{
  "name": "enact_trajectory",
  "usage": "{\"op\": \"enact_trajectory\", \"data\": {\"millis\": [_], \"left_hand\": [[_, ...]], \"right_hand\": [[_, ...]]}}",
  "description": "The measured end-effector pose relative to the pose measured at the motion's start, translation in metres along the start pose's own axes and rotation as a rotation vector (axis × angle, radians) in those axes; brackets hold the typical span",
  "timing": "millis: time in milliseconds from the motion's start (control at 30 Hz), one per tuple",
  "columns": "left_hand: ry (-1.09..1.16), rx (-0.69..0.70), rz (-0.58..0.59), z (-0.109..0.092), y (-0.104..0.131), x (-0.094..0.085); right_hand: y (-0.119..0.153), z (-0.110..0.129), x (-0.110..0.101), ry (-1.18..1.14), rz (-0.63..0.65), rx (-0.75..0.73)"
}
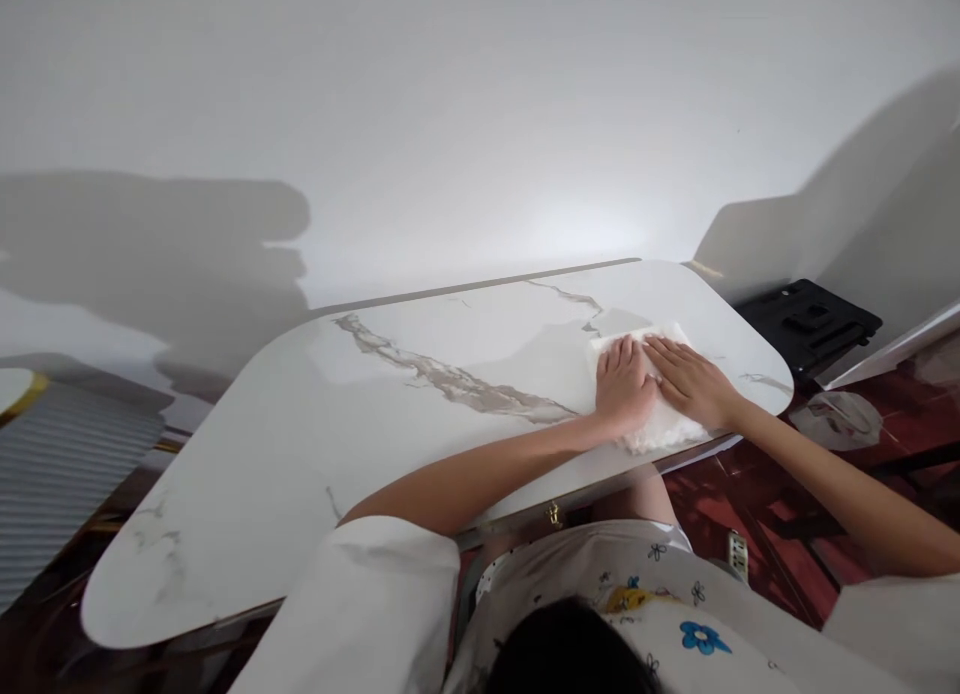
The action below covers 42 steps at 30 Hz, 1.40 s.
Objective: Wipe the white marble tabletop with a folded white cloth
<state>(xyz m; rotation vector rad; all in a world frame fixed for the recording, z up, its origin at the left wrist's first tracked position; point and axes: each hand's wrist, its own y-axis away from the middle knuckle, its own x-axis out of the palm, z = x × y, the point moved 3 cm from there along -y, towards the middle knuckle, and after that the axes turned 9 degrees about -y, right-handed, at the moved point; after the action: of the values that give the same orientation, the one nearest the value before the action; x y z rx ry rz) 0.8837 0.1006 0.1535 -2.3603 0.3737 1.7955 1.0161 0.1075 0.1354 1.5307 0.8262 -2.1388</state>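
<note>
A white, soft-looking cloth (664,429) lies spread on the right part of a white marble-patterned table (262,454). On top of it, my left hand (626,386) presses down with the fingers laid forward and slightly bent. Right beside it, my right hand (691,379) rests flat on the cloth, its fingers stretched toward the left hand. The thumbs are close together or touching. Part of the cloth is hidden under both hands.
A pale wall (450,154) runs behind the table's far edge. At the right stand a black case (810,319) and a clear plastic bag (836,421) on the red floor (750,509). A ribbed grey piece of furniture (67,484) is at the left.
</note>
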Motion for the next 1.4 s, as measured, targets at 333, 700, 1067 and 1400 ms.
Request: {"op": "enact_trajectory", "data": {"millis": [333, 700, 1067, 1400], "left_hand": [[0.168, -0.036, 0.067, -0.049, -0.012, 0.011], [0.059, -0.058, -0.122, -0.021, -0.119, 0.017], [-0.141, -0.057, -0.227, 0.058, -0.189, -0.002], [-0.177, -0.060, -0.253, 0.060, -0.235, 0.001]], "right_hand": [[0.032, -0.045, -0.019, -0.056, 0.040, -0.033], [-0.059, -0.128, 0.000, 0.009, 0.039, -0.001], [-0.175, -0.144, 0.029, -0.032, 0.067, 0.021], [-0.203, -0.185, 0.030, -0.069, 0.091, 0.044]]}}
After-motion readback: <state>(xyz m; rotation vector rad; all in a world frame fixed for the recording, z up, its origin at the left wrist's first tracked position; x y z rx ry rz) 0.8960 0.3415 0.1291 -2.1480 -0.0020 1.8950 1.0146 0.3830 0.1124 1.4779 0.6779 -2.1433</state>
